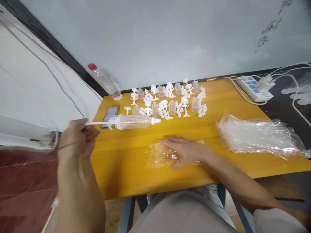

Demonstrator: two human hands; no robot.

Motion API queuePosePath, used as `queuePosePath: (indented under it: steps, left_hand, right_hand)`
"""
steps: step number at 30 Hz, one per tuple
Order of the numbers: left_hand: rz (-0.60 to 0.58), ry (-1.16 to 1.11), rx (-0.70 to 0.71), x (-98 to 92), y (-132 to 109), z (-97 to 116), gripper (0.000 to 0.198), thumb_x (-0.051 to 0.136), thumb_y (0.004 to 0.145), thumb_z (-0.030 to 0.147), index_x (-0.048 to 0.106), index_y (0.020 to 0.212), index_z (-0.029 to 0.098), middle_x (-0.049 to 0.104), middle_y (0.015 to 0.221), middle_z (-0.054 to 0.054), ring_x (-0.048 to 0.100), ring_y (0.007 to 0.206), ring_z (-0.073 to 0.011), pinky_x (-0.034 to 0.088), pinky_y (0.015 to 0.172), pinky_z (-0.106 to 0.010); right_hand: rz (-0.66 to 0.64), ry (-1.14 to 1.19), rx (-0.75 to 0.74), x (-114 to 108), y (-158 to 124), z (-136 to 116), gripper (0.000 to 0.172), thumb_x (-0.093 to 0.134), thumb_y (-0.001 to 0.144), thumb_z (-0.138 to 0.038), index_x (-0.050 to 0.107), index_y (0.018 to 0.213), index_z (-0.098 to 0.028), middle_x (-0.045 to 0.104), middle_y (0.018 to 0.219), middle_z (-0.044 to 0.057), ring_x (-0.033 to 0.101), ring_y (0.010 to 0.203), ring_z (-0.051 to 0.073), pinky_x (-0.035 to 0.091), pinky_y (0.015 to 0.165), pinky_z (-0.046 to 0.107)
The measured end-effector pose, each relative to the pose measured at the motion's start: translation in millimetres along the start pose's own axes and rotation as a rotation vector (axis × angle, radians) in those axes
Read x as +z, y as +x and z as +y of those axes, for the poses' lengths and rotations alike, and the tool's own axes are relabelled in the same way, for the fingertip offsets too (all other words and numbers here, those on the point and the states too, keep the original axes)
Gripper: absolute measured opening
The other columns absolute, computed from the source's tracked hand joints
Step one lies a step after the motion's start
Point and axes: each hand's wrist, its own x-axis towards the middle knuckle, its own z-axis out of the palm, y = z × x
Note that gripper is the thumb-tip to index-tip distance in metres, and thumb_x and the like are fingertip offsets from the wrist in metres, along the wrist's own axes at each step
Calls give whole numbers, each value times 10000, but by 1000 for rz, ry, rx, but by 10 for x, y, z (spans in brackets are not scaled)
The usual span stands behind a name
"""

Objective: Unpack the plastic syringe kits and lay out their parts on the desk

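Observation:
My left hand (79,137) is closed around the plunger end of a large plastic syringe (136,121). The syringe has a clear barrel, a white plunger rod and a white nozzle that points right; it is held level above the table's left part. Fingers spread, my right hand (188,150) lies over a clear plastic bag (161,155) on the table and hides part of it. Behind the syringe stand rows of white plungers (186,106), clear barrels (195,104) and small white round pieces (202,110).
On the yellow wooden table (131,178), a stack of clear bags (257,134) lies at the right. A power strip (255,89) with cables sits at the back right. A red-capped water bottle (107,84) and a phone (110,113) are at the back left.

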Motion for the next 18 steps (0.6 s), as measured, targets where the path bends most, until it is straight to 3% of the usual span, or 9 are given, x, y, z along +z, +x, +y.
queuePosePath:
  steps: [2,5,7,8,12,15,18]
  left_hand:
    - [3,-135,-95,220,-81,-160,359,680,752,239,334,658,218,267,502,87,208,429,-50,204,390,-162]
    - [-25,-272,-211,565,-235,-343,288,707,687,207,423,644,204,351,516,91,204,441,-42,180,387,-162]
    - [-68,-271,-219,782,-335,-415,280,729,689,242,460,627,192,426,537,73,268,456,-42,217,407,-163]
    - [-107,-265,-219,882,-378,-440,286,745,694,267,482,616,186,470,554,58,317,471,-44,248,424,-165]
    - [-353,-181,-177,1177,-450,-521,304,773,748,375,607,608,163,533,559,25,425,514,-62,340,497,-186]
    - [-533,-81,-118,1287,-424,-596,345,759,816,445,672,642,160,540,532,17,481,535,-84,414,556,-202]
    - [-658,-40,-73,1351,-448,-667,335,766,858,499,742,912,169,725,812,-44,633,682,-132,536,655,-241]
  right_hand:
    - [98,42,24,-36,-4,-36,967,841,737,-661,536,1533,-205,581,1507,182,550,1367,382,443,1117,493]
    - [518,141,265,-186,-34,-11,637,556,930,-778,714,1071,-177,745,1074,126,683,973,257,510,881,378]
    - [735,241,408,-310,-21,65,690,392,991,-795,634,768,-189,669,745,68,620,716,184,478,734,326]
    - [775,325,443,-368,-1,117,720,364,988,-812,580,684,-196,611,653,49,584,643,165,462,687,314]
    - [779,851,489,-516,130,372,719,458,904,-872,455,591,-224,486,540,8,473,482,126,402,513,287]
    - [762,1106,476,-485,219,544,654,583,874,-794,404,590,-233,413,518,-27,384,436,102,328,432,264]
    - [689,1182,440,-337,281,632,585,620,886,-702,411,611,-229,387,519,-43,355,436,93,290,406,242]
